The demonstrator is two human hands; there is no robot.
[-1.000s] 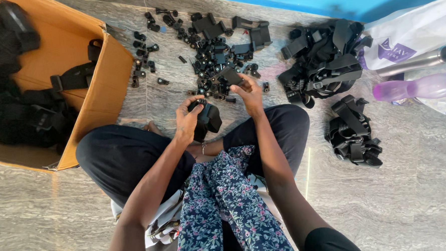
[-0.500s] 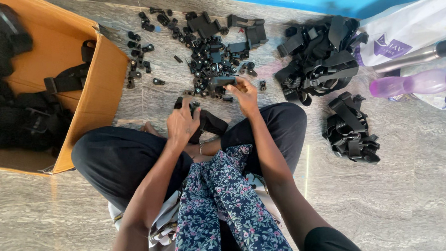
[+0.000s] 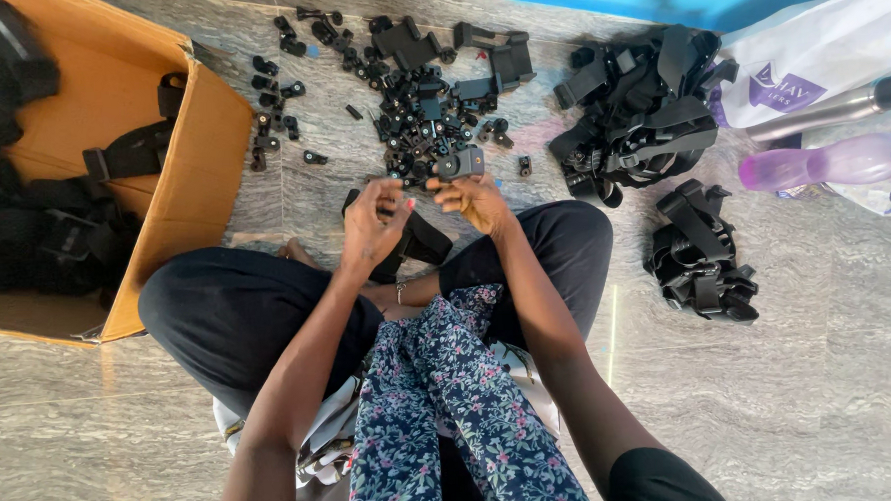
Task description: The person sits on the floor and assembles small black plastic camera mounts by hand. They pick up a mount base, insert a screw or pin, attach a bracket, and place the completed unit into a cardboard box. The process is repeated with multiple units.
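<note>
I sit cross-legged on a grey stone floor. My left hand [image 3: 372, 227] grips a black strap mount [image 3: 423, 239] that rests on my lap, fingers curled over its upper end. My right hand [image 3: 475, 199] pinches a small dark rectangular block [image 3: 460, 164] between thumb and fingers, just above the strap mount. Right behind both hands lies a scatter of several small black plastic parts [image 3: 414, 102].
An open cardboard box [image 3: 186, 162] with black straps inside stands at the left. Two heaps of black strap harnesses [image 3: 640, 112] [image 3: 701, 254] lie to the right. A purple bottle [image 3: 827, 162], a metal bottle and a white bag [image 3: 823, 59] sit at far right.
My right hand picked a small block from the scatter and brought it back toward my left hand. The left hand shifted its hold on the strap mount.
</note>
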